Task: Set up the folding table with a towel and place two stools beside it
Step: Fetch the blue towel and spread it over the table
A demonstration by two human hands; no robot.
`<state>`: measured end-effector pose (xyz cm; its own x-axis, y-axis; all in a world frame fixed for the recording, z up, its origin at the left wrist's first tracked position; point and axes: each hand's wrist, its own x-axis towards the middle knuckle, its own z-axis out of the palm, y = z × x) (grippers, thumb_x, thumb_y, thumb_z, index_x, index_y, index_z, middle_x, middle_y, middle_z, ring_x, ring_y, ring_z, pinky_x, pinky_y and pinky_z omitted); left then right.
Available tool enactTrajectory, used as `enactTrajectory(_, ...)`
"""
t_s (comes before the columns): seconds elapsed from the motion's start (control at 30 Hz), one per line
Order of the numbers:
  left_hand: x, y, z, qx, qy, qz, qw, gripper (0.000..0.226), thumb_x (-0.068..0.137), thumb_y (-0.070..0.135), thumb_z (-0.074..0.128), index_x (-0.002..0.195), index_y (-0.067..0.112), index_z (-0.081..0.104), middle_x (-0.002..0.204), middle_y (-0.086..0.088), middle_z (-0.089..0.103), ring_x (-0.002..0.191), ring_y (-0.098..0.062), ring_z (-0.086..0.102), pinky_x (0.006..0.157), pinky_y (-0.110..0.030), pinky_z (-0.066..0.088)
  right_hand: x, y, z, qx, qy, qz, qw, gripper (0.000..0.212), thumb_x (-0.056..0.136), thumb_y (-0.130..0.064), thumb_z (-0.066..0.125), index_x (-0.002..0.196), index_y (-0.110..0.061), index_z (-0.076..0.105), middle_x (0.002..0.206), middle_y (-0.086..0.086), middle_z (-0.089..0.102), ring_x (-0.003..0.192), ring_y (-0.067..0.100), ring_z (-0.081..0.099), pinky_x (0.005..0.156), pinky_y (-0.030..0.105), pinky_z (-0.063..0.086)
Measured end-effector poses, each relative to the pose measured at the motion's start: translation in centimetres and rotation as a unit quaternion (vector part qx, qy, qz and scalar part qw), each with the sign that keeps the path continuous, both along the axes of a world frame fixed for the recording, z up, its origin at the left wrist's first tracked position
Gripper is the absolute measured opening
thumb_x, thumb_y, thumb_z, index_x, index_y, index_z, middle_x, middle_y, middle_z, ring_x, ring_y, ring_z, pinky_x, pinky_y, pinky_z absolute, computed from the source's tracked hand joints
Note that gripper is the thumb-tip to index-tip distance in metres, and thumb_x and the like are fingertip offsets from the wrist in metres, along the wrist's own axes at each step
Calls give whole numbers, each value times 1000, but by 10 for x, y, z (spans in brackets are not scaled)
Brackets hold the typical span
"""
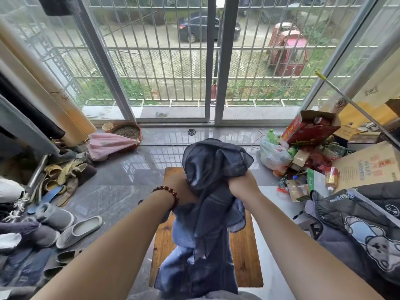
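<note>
Hanging closest to you, the blue-grey towel was bunched up over the wooden counter, not yet lying on it. Your right hand was fisted round a gathered fold, and your left hand gripped the cloth with its fingers buried in it. You likely needed to find two corners, draw them apart, then lower the towel flat and centred.
</note>
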<state>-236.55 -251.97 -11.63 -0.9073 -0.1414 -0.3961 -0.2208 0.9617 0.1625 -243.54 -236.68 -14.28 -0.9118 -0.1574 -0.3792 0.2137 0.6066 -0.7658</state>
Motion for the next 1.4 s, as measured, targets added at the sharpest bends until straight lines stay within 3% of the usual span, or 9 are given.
enactTrajectory(0.1,-8,-2,-1,-32,33,13,999,17,83,28,51,95,21,60,96,-6,65,97,-30,61,72,-28,41,-9,0,20,-84,16,-38,996,14,84,-2,51,80,-14,57,79,5,61,78,24,58,67,32,48)
enactTrajectory(0.2,-20,-13,10,1,113,108,988,12,80,21,55,87,15,62,95,-10,68,93,-32,63,66,-27,38,-24,2,43,-135,78,-56,986,36,87,8,48,63,-19,43,63,-2,46,62,11,45,56,21,40)
enactTrajectory(0.43,-48,-9,79,86,301,232,921,14,73,10,65,65,16,55,61,-6,52,84,-33,64,58,-27,33,-39,10,87,-259,250,-66,931,45,87,11,52,75,-31,43,74,-13,48,62,-10,52,59,4,38)
enactTrajectory(0.53,-50,5,97,143,347,236,896,10,71,11,70,71,11,60,65,-7,56,75,-28,61,58,-28,38,-48,16,99,-281,281,-57,916,44,86,11,55,77,-32,47,78,-14,51,63,-21,51,63,1,38)
enactTrajectory(0.7,-42,11,88,149,328,249,899,40,70,9,72,52,23,39,50,4,42,53,-18,44,45,-26,25,-53,29,90,-159,293,-9,943,36,85,6,58,72,-25,45,72,-14,46,65,-7,42,59,5,32)
enactTrajectory(0.83,-34,12,62,136,292,279,905,29,72,-2,58,55,14,42,54,-3,48,57,-26,54,47,-26,27,-47,40,52,-61,179,-15,982,7,84,-6,57,83,-13,58,83,5,63,76,15,57,65,22,38)
enactTrajectory(0.97,-20,10,34,149,277,278,908,33,78,-1,53,53,18,43,53,4,46,61,-22,47,44,-23,26,-32,52,28,32,154,-4,988,15,82,-13,59,97,-10,64,94,7,69,93,23,64,73,28,44)
enactTrajectory(1.2,7,1,9,341,233,370,832,7,72,7,54,75,10,59,65,1,54,65,-12,48,52,-19,38,1,65,25,24,86,23,996,11,79,-4,62,87,-13,63,79,-1,58,83,14,55,63,16,34)
enactTrajectory(1.4,50,-6,5,359,204,401,817,30,62,4,46,86,-2,63,73,-9,58,69,-22,54,60,-26,44,33,67,19,-31,76,-85,993,22,78,-6,65,100,-7,66,99,14,68,98,29,62,75,27,41)
